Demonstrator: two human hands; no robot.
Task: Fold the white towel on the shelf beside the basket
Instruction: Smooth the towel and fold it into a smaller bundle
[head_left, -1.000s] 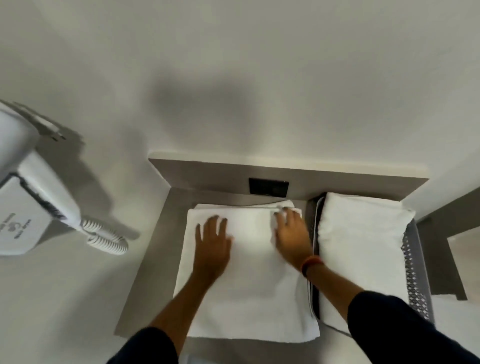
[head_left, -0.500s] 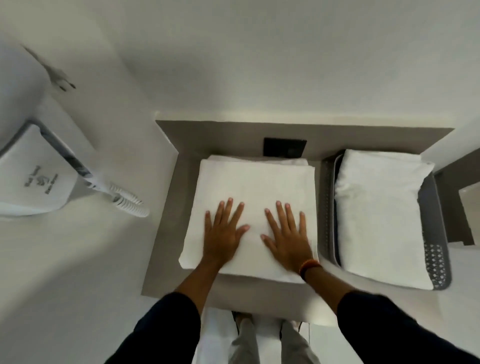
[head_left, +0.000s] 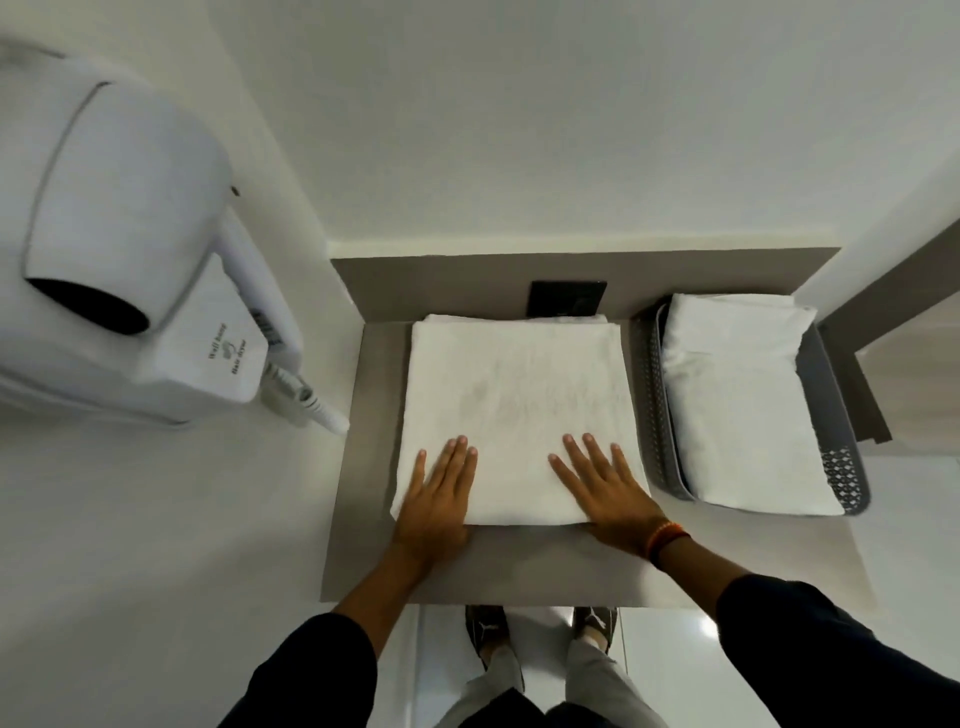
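Both hands are flat and open on the near edge of the white towel (head_left: 514, 415) — left hand (head_left: 436, 504), right hand (head_left: 608, 493), nothing gripped, probably just pressing the fold down. It sits squared on the grey shelf (head_left: 519, 566) just beside the basket (head_left: 844, 467).

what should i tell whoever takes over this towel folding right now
Left hand: open, palm flat on the near left corner of the white towel.
Right hand: open, flat on the near right corner.
Towel lies folded in a neat rectangle on the grey shelf, beside the basket, which holds another folded towel.
Done: folding looks finished.
Left: lift both hands off, perhaps one last smoothing.
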